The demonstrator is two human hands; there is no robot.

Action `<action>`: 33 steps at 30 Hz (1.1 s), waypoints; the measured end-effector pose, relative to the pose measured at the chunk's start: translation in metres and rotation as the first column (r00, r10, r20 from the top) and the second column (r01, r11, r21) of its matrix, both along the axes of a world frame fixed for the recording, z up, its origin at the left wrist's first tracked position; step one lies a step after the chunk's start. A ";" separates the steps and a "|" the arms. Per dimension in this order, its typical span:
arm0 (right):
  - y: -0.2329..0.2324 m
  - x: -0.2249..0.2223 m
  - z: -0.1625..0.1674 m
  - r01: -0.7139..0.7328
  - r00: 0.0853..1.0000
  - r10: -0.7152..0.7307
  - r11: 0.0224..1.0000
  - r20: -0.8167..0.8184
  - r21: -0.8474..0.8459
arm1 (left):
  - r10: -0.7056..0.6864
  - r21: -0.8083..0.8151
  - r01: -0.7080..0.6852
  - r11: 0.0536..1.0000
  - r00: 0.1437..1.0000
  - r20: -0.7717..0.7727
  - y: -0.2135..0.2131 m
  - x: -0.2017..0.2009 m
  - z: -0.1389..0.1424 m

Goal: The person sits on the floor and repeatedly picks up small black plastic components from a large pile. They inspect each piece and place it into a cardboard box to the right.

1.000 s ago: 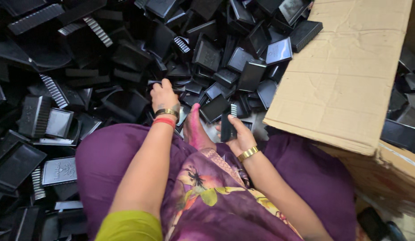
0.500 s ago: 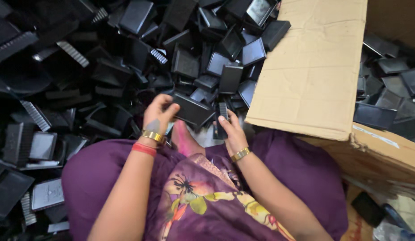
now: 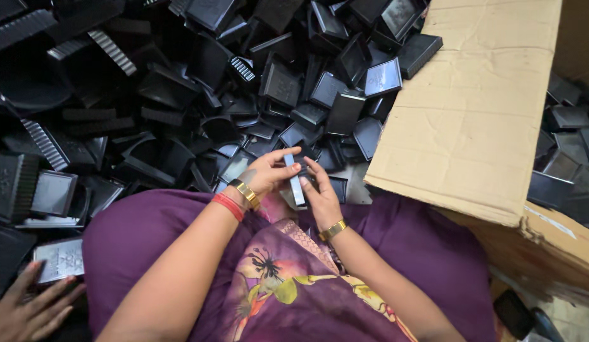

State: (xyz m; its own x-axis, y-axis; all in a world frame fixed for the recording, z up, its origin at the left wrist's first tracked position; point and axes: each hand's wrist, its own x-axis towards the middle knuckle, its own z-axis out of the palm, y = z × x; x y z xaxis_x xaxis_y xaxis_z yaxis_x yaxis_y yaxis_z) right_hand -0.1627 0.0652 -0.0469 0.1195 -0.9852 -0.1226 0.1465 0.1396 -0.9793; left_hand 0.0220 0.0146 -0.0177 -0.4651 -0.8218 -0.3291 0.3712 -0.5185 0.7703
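My left hand point(image 3: 268, 172) and my right hand point(image 3: 319, 193) meet just above my lap, both gripping one black plastic part point(image 3: 297, 180), a flat square tray-like piece held on edge so its pale rim faces me. The left hand's fingers curl over its top; the right hand's fingers press its right side. In front of my knees lies a big heap of similar black plastic parts point(image 3: 269, 82). My purple garment point(image 3: 180, 234) covers my lap under both forearms.
An open cardboard box point(image 3: 471, 114) stands at the right, its flap overhanging the heap, with more black parts point(image 3: 566, 152) inside. Another person's hand point(image 3: 28, 310) rests at the bottom left by a flat black part point(image 3: 60, 258). Ribbed black strips point(image 3: 111, 50) lie at the upper left.
My hands drew back from the heap toward my lap, bringing a black part with them. It has been turned on edge between both hands. Another person's hand appeared at the bottom left.
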 end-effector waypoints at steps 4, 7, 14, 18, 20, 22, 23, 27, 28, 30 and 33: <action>-0.007 -0.003 -0.003 0.068 0.928 -0.125 0.983 0.351 0.169 | 0.070 0.029 -0.073 0.997 0.992 0.101 -0.003 -0.002 -0.004; -0.015 -0.010 -0.006 0.098 0.864 -0.196 0.969 0.463 0.227 | 0.068 -0.004 -0.068 0.998 0.984 0.163 -0.006 -0.003 -0.005; -0.009 -0.010 -0.010 -0.109 0.987 0.107 0.994 0.122 0.006 | 0.165 0.050 -0.189 0.981 0.937 0.309 -0.003 -0.010 -0.019; 0.001 -0.012 0.003 -0.301 0.817 0.194 0.946 -0.543 -0.116 | 0.176 0.009 -0.202 0.979 0.873 0.454 -0.003 -0.006 -0.037; -0.001 -0.008 0.008 -0.206 0.946 0.180 0.976 -0.270 -0.073 | 0.397 -0.477 -0.021 0.878 0.588 0.705 -0.004 -0.006 -0.042; -0.006 -0.006 0.013 -0.217 0.966 0.230 0.969 -0.121 0.114 | 0.450 -0.540 0.143 0.829 0.403 0.797 -0.010 -0.004 -0.041; -0.009 -0.008 0.016 -0.266 0.947 0.303 0.926 -0.107 0.268 | 0.348 -0.425 0.135 0.895 0.387 0.854 -0.014 -0.003 -0.038; -0.017 -0.026 0.041 -0.246 0.937 0.330 0.856 -0.113 0.455 | 0.397 -0.360 -0.188 0.914 0.604 0.691 -0.028 0.012 -0.019; -0.021 -0.039 0.053 -0.110 0.986 0.152 0.902 -0.070 0.418 | 0.470 -0.435 -0.185 0.881 0.445 0.763 -0.029 0.019 -0.014; -0.019 -0.071 0.080 0.036 0.891 -0.068 0.996 0.449 0.079 | 0.581 -0.569 -0.130 0.812 0.095 0.808 -0.034 0.039 -0.005; -0.024 -0.105 0.109 0.367 0.796 -0.303 0.930 0.524 -0.018 | 0.627 -0.618 0.122 0.777 -0.236 0.742 -0.037 0.057 -0.001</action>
